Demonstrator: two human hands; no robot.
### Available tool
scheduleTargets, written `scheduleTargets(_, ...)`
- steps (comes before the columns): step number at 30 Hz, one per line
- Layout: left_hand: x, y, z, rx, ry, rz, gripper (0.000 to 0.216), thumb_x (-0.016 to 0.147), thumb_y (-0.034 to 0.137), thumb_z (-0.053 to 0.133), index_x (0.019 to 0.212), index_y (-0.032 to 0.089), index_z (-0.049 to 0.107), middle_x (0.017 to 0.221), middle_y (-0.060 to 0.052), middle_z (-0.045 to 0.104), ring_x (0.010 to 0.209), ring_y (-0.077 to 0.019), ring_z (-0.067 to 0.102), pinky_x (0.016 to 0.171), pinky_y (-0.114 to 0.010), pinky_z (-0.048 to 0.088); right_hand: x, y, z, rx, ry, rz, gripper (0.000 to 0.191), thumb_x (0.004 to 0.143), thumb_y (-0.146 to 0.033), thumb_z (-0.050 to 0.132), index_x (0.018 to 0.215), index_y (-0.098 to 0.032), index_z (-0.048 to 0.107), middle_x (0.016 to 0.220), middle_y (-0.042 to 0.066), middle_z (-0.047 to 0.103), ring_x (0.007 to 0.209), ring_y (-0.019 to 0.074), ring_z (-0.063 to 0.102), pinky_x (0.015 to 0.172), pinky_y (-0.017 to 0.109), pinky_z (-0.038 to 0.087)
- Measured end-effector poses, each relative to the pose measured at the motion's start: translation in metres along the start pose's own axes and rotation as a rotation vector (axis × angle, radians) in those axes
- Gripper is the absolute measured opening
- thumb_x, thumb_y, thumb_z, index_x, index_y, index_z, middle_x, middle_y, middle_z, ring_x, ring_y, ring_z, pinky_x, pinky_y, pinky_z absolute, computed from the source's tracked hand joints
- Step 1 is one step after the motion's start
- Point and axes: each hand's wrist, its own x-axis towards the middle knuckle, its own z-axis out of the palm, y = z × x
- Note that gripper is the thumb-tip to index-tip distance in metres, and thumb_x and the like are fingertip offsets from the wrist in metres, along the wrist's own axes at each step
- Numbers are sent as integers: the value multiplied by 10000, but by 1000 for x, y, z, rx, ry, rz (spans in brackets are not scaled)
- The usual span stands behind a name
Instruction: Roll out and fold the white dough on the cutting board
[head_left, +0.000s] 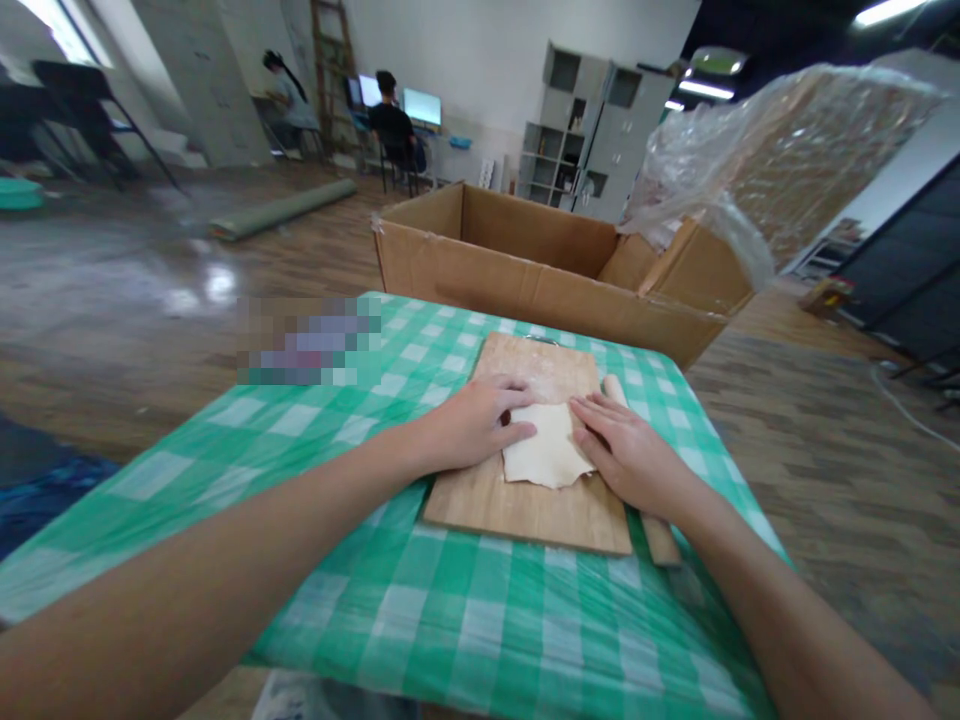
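A flat sheet of pale dough (546,450) with an uneven lower edge lies on a wooden cutting board (517,515). My left hand (480,420) rests at the dough's left side, thumb on the sheet and the other fingers apart from it, slightly bent. On the right edge lies my right hand (626,450), its fingers stretched out over the dough. Neither hand grips anything that I can see. A wooden rolling pin (660,540) lies along the board's right side, partly hidden beneath my right hand and wrist.
A green-and-white checked tablecloth (450,610) covers the table. Beyond its far edge stands a large open cardboard box (517,270) with plastic wrap (697,140) at its right. A blurred-out item (311,345) is at the table's left edge. Two people sit farther back.
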Motion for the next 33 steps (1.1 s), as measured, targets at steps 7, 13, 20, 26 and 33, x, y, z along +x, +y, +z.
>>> scheduleTargets(7, 2, -10, 4, 43, 25, -4, 398, 1029, 397, 573, 1384, 239, 658, 1407, -93, 628, 1317, -250, 584, 1161, -410, 428, -3, -4, -2, 41, 54, 25, 572, 1054, -464, 475, 1465, -82, 583, 1509, 203, 589, 1427, 319, 530, 1211, 520, 424)
scheduleTargets(13, -4, 2, 1, 258, -21, -15, 520, 1063, 469, 471, 1487, 175, 541, 1593, -152, 487, 1513, -284, 408, 1248, -448, 315, -6, -18, -5, 35, -39, -48, 687, 1057, -562, 448, 1583, -121, 462, 1620, 184, 460, 1532, 332, 392, 1253, 574, 338)
scheduleTargets(20, -13, 26, 5, 401, -302, 43, 712, 1104, 532, 209, 1659, 87, 240, 1742, -166, 179, 1636, -268, 88, 1321, -452, 99, -7, -26, -6, 12, -121, -52, 678, 1080, -513, 404, 1639, -133, 359, 1669, 154, 368, 1566, 321, 318, 1289, 566, 264)
scheduleTargets(26, -15, 29, 7, 424, -318, -2, 770, 1092, 548, 212, 1656, 24, 200, 1738, -220, 118, 1632, -308, 77, 1320, -461, 83, -9, -36, -6, -29, -127, -3, 857, 1040, -688, 372, 1631, -68, 355, 1683, 200, 312, 1583, 355, 255, 1300, 555, 233)
scheduleTargets(33, -16, 27, -1, 377, -309, 6, 804, 1043, 556, 379, 1658, 64, 215, 1740, -203, 176, 1625, -320, 143, 1313, -482, 113, -8, -32, -8, 8, -139, -39, 885, 1022, -705, 413, 1652, -92, 310, 1689, 202, 303, 1580, 349, 275, 1295, 556, 240)
